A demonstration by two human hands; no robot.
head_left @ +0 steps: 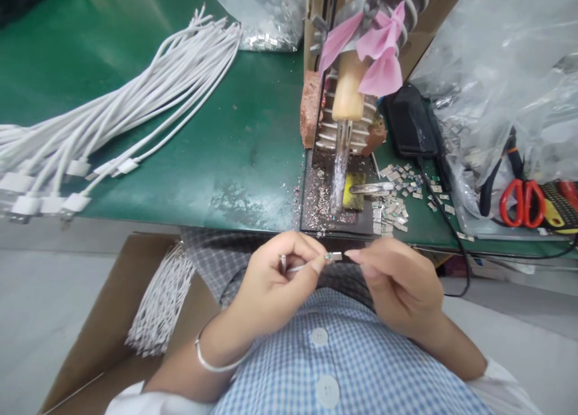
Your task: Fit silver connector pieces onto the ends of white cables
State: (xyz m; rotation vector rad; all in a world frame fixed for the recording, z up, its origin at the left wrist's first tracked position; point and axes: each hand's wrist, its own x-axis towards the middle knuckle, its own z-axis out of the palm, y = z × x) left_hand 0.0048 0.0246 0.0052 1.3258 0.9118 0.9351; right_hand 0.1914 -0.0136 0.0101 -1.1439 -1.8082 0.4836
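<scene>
My left hand point(280, 282) pinches a white cable point(295, 268) between thumb and forefinger, just in front of my body. From the fingertips a small metal USB connector point(335, 256) points to the right. My right hand point(401, 282) is close beside the connector's free end, with a narrow gap between them. Its fingers are drawn together, and whether they hold anything is hidden. Ahead, a soldering iron point(350, 102) with a wooden handle is fixed tip-down above a dark plate point(361, 219) strewn with solder bits. A yellow sponge point(354, 193) sits by the tip.
White USB cables point(135, 102) lie bundled on the green table point(253, 132). Loose connectors point(395, 213) are scattered right of the iron. Red-handled scissors point(521, 203), pliers point(494, 174) and a black power adapter point(410, 123) lie farther right. A cardboard box point(103, 306) below holds more cables.
</scene>
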